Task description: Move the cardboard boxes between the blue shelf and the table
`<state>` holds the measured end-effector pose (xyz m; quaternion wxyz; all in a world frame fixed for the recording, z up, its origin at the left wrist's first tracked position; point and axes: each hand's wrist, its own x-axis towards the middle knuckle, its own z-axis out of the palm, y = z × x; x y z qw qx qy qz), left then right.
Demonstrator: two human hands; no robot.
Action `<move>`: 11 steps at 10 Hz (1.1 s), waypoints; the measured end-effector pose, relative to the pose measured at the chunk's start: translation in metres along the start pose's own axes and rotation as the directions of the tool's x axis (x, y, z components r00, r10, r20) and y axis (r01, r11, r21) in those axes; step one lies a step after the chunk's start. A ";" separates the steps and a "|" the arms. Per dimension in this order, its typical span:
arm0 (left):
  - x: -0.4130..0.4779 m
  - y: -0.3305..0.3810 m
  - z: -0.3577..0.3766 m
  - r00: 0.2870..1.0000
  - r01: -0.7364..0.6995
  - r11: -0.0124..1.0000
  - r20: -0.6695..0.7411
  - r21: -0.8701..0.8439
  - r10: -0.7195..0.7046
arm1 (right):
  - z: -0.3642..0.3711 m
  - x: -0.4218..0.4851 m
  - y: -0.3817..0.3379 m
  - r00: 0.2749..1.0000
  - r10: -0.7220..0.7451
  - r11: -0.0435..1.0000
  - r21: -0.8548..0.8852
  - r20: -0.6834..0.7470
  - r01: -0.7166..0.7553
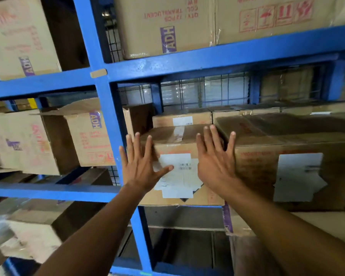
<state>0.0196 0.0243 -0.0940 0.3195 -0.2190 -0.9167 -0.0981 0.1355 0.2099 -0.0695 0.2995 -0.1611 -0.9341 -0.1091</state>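
A small cardboard box [182, 148] with white labels on its front sits on the middle level of the blue shelf [187, 62], between the blue upright and a larger box [287, 172]. My left hand [141, 166] lies flat against the box's front left, fingers spread. Over the front right edge of the same box my right hand [215, 158] is spread too, its fingers reaching onto the neighbouring larger box. Neither hand grips anything.
Behind the small box stand more taped boxes [181, 118]. Large boxes [167, 26] fill the level above. An open-flapped box [88, 136] sits in the left bay. The blue upright [108, 116] runs just left of my left hand. Lower levels hold more cartons [38, 226].
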 end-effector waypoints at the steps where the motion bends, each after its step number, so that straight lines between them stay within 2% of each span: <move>1: -0.019 0.003 0.014 0.960 -0.224 0.974 -0.175 -0.022 0.217 | 0.028 -0.026 0.020 0.968 0.111 0.990 0.106 -0.225 -0.089; 2: -0.019 0.015 0.029 0.937 -0.318 0.948 -0.166 -0.032 0.309 | 0.043 -0.036 0.045 0.946 0.205 0.976 0.126 -0.253 -0.178; 3: -0.012 0.026 0.044 0.950 -0.293 0.955 -0.124 -0.044 0.286 | 0.052 -0.032 0.055 0.947 0.180 0.982 0.112 -0.265 -0.155; 4: -0.004 0.026 0.059 0.949 -0.293 0.955 -0.137 -0.050 0.284 | 0.067 -0.025 0.056 0.961 0.045 0.997 0.080 -0.271 -0.025; 5: 0.001 0.023 0.065 0.947 -0.296 0.954 -0.145 -0.043 0.287 | 0.071 -0.016 0.056 0.967 0.010 0.997 0.078 -0.255 0.010; 7: 0.000 0.024 0.064 0.949 -0.292 0.956 -0.134 -0.019 0.287 | 0.066 -0.017 0.059 0.975 -0.013 0.997 0.068 -0.224 0.029; 9: -0.006 0.028 0.041 0.958 -0.285 0.958 -0.052 -0.029 0.283 | 0.049 -0.023 0.058 0.994 0.003 0.994 0.106 -0.113 0.009; 10: -0.004 0.037 0.015 0.970 -0.243 0.967 -0.037 -0.079 0.241 | 0.024 -0.021 0.056 0.998 0.029 0.982 0.190 -0.054 -0.018; 11: -0.008 0.048 -0.006 0.952 -0.306 0.926 -0.098 -0.220 0.291 | 0.001 -0.026 0.061 0.984 0.149 0.920 0.379 -0.096 -0.103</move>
